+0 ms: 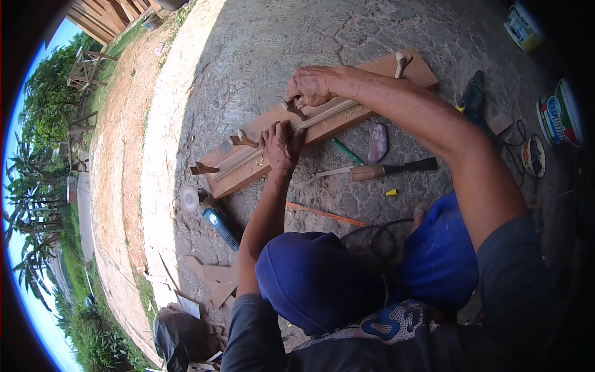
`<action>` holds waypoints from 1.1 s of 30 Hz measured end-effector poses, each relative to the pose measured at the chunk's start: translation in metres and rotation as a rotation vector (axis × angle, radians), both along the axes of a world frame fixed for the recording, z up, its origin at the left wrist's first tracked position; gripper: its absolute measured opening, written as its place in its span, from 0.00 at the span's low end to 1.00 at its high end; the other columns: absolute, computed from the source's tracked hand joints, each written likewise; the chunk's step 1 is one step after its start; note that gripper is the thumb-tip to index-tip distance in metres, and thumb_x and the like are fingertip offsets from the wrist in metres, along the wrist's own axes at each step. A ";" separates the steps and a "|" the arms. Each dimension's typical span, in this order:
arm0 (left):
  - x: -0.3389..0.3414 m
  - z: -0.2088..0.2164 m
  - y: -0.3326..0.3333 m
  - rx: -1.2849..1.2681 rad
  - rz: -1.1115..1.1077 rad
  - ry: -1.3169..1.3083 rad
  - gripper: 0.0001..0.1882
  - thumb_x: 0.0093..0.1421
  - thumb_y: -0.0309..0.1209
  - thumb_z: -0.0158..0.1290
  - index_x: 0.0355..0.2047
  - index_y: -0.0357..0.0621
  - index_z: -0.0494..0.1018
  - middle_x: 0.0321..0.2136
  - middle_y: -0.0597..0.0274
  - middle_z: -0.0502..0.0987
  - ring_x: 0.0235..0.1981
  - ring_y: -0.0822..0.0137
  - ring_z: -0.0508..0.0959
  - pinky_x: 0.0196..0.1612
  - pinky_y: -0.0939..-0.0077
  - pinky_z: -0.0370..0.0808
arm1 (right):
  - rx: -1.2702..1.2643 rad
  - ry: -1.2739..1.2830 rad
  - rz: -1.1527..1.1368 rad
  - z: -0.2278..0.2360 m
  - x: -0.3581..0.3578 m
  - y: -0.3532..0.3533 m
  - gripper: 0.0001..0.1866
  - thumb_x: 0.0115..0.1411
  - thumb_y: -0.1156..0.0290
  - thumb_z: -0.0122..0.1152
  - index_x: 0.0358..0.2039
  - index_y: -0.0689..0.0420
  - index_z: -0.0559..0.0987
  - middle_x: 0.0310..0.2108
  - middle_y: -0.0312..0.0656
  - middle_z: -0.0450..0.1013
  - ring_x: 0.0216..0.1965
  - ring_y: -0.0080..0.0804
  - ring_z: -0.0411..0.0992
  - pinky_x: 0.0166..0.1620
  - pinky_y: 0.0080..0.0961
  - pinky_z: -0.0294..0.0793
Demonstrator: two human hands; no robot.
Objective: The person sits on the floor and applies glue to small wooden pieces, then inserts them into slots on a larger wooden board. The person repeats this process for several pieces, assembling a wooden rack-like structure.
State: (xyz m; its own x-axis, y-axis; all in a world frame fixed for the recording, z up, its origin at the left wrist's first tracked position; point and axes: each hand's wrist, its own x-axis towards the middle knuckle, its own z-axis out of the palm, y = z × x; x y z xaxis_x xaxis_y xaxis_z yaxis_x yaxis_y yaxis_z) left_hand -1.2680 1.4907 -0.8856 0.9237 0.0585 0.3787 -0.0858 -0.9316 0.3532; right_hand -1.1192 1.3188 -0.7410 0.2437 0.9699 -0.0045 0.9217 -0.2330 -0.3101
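Observation:
A long wooden board [372, 118] lies slanting on the ground, with a thinner grooved wooden strip [334, 111] along it. Several short, carved wooden pegs [242, 139] stick up from it. My right hand [312, 85] reaches across from the right, its fingers closed at a peg [294, 111] near the board's middle. Just below and left of it, my left hand [280, 146] curls its fingers over the strip, close to the same peg. Wood shavings [255, 162] lie near the left hand. The undersides of both hands are hidden.
Nearby on the rough ground lie an angle grinder [218, 227], a chisel [390, 169], a green pencil-like stick [347, 152], a purple stone-like block [377, 144] and an orange ruler [326, 214]. A dark green power tool [473, 99] and paint buckets [560, 115] stand right. Wood offcuts [214, 280] lie lower left.

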 end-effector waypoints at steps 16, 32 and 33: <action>-0.008 0.000 0.004 -0.008 0.040 0.038 0.26 0.62 0.54 0.54 0.51 0.49 0.74 0.49 0.56 0.74 0.56 0.52 0.71 0.67 0.50 0.56 | -0.220 0.162 -0.326 0.037 0.007 -0.018 0.43 0.56 0.64 0.71 0.71 0.35 0.61 0.58 0.48 0.74 0.57 0.49 0.74 0.62 0.41 0.73; -0.031 0.012 -0.037 -0.051 -0.197 0.046 0.27 0.59 0.37 0.61 0.57 0.45 0.69 0.55 0.51 0.70 0.58 0.46 0.67 0.63 0.49 0.61 | -0.408 0.021 -0.416 0.062 0.007 -0.094 0.37 0.51 0.48 0.72 0.60 0.49 0.76 0.53 0.49 0.78 0.54 0.49 0.76 0.56 0.43 0.75; -0.028 0.021 -0.052 -0.049 -0.282 0.046 0.27 0.60 0.37 0.60 0.58 0.43 0.69 0.57 0.49 0.69 0.60 0.45 0.66 0.64 0.49 0.61 | -0.423 0.011 -0.406 0.057 0.006 -0.095 0.35 0.52 0.49 0.71 0.59 0.49 0.77 0.52 0.49 0.78 0.54 0.50 0.76 0.55 0.44 0.76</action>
